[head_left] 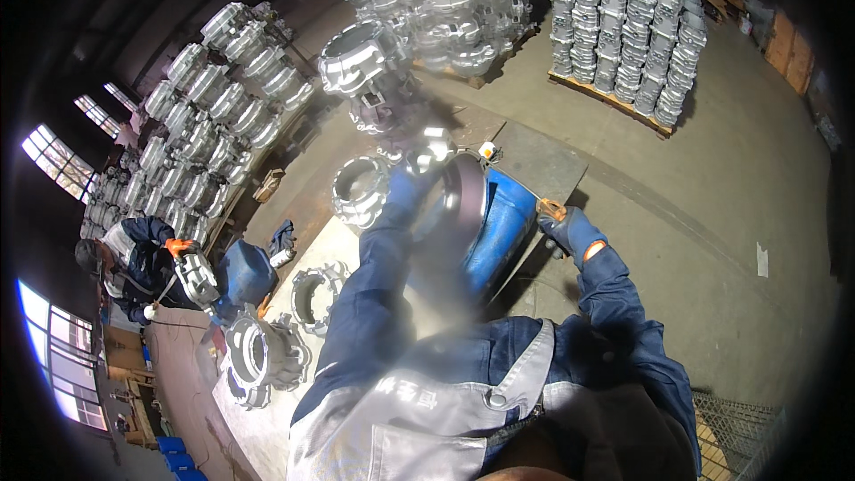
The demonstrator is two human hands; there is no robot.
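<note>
My left hand (408, 185), in a blue glove, reaches across the table to a small silver metal casting (435, 148). A hazy smear over the picture hides its fingers, so its grip does not show. My right hand (573, 230), in a blue-grey glove, is closed round an orange-handled tool (553, 209) whose thin end points away from me; its kind cannot be made out. Between my hands lies a blue barrel (504, 230), with a dark brown round rim (465, 200) at its left. A ring-shaped metal housing (360, 180) stands left of my left hand.
Near my left arm are two more housings (263, 352) (318, 296) on the pale tabletop (303, 392). A taller housing (361, 58) stands beyond. Stacked castings (628, 31) fill pallets behind. At left a co-worker (134, 254) in orange gloves handles a casting beside a blue container (247, 272).
</note>
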